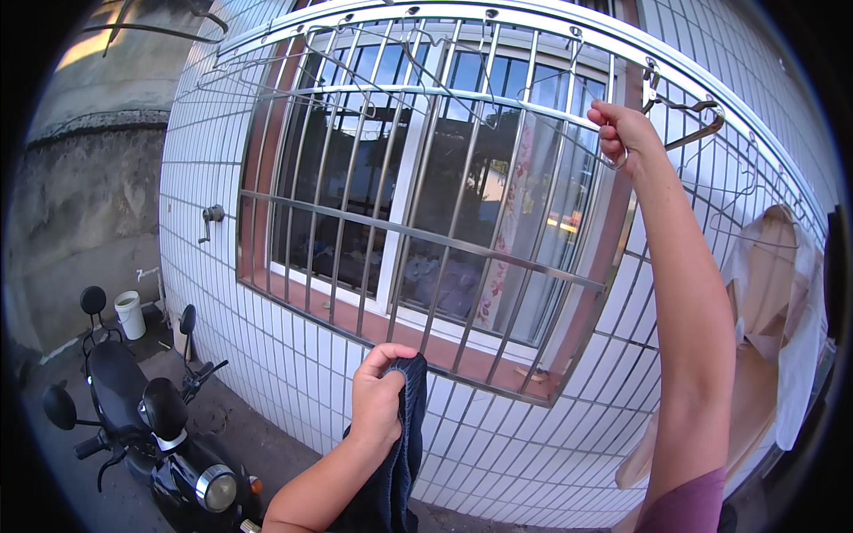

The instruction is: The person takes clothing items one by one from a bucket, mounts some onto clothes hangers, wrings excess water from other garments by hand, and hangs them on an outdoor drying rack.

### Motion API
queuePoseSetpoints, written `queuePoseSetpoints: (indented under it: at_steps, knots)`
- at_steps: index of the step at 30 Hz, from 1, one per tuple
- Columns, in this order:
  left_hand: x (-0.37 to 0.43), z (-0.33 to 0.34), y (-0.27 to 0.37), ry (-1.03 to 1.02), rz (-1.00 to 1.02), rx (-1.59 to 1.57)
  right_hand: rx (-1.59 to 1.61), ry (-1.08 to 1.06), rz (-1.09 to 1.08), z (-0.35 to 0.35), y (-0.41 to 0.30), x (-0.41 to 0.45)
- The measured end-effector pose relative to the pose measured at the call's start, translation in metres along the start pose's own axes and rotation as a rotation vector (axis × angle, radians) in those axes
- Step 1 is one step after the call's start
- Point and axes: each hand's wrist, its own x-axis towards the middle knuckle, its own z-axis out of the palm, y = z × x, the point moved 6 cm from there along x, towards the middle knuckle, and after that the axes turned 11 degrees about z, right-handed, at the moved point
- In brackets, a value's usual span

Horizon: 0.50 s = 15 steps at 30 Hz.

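Note:
My left hand, low in front of the window, grips the gathered top of a dark blue garment that hangs down past my forearm. High at the right, my right hand is closed on a thin wire hanger, its bent end showing below my fingers. Several other wire hangers hang from the white drying rail along the top. A thicker hanger hangs just right of my right hand. The lower end of the garment is cut off by the picture's edge.
A barred window in a white tiled wall lies behind my hands. Pale clothing hangs at the right. A black motor scooter stands at the lower left, near a white bucket. A crank handle is fixed to the wall.

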Motion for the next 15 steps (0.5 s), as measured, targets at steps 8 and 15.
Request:
queuePoseSetpoints:
  at_steps: [8, 15]
  knots:
    - [0.003, -0.007, 0.005, -0.014, 0.035, 0.041, -0.006, 0.072, -0.114, 0.016, -0.012, -0.001]
    - [0.001, 0.006, 0.006, -0.063, 0.075, 0.108, -0.016, 0.127, -0.257, 0.014, -0.009, 0.0]
